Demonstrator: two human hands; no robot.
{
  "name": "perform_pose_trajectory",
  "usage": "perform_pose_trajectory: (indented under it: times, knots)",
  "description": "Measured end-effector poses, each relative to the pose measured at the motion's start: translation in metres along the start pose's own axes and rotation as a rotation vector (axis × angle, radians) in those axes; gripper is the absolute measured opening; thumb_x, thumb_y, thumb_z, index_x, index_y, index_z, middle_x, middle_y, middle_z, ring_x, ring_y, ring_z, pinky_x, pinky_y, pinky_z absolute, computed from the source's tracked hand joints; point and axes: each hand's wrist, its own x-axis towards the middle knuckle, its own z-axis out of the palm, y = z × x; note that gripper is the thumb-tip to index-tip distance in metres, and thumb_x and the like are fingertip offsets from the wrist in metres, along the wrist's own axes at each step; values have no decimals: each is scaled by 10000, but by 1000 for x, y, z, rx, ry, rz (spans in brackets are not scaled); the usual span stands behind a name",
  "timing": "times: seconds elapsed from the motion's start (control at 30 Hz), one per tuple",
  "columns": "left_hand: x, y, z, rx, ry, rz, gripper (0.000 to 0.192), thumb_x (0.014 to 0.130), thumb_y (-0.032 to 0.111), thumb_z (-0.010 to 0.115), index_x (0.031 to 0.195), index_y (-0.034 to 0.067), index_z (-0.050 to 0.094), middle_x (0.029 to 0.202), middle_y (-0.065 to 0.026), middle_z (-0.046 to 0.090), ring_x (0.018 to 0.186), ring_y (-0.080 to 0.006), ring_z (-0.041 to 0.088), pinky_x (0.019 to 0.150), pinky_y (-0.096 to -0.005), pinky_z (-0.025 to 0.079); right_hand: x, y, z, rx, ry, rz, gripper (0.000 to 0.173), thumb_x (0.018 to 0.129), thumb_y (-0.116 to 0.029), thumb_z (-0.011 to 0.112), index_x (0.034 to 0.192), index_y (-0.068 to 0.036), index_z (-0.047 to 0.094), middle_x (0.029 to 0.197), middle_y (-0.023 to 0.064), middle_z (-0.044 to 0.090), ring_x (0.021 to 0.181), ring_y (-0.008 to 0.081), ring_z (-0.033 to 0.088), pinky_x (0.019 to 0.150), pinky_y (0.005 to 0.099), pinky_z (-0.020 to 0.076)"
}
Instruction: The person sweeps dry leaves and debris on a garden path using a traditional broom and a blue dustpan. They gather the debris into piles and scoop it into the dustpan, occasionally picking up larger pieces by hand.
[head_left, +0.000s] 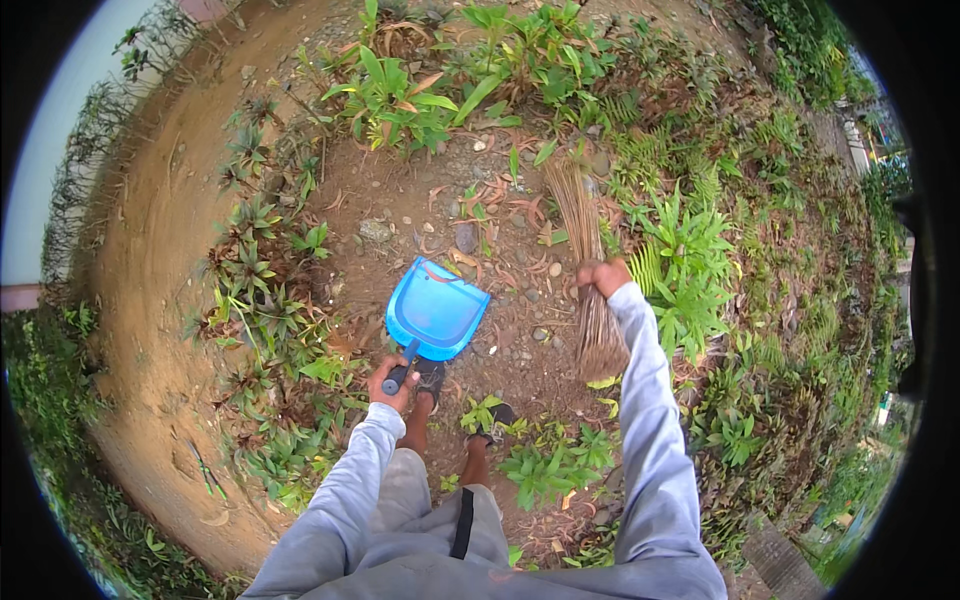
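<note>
My left hand is closed around the dark handle of a blue plastic dustpan. The pan lies in front of my feet with its wide edge facing away from me, and a few dry leaves are at that edge. To the right, my right hand grips a stick broom of thin brown bristles around its bound middle. One end of the broom points away over the leaf-strewn soil, and the thicker cut end points back towards me. Dry curled leaves and small stones lie between the two tools.
Leafy plants grow ahead, with more green plants close beside the broom and low plants at the left. A larger stone sits beyond the dustpan. Green-handled garden shears lie on the dirt path at lower left.
</note>
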Motion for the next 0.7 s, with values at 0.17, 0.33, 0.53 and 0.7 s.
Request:
perform_pose_trajectory:
  times: [0.17,0.33,0.53,0.7]
  knots:
    - [17,3,-14,16,17,-57,307,674,101,785,911,89,591,845,-63,654,777,-215,626,744,-336,498,50,-46,55,-638,45,-506,119,769,-163,615,774,-204,727,889,63,693,757,251,664,683,361,508]
    - [1,18,-26,-8,-30,28,299,699,157,775,927,108,587,822,-98,643,771,-278,649,708,-375,508,-92,-163,88,131,127,-104,401,660,-99,759,1024,-4,618,932,114,668,822,246,636,809,334,497]
    - [8,19,17,-10,26,43,343,679,177,782,925,102,556,842,-108,617,811,-329,611,721,-408,484,-79,-157,50,285,180,233,349,689,-5,649,1001,92,525,866,178,645,727,257,645,690,343,529]
    - [18,35,32,63,123,5,326,681,156,791,899,99,555,841,-94,632,758,-300,629,688,-371,505,74,-106,28,-419,150,218,388,662,-153,708,901,127,585,884,314,649,849,408,655,815,388,528]
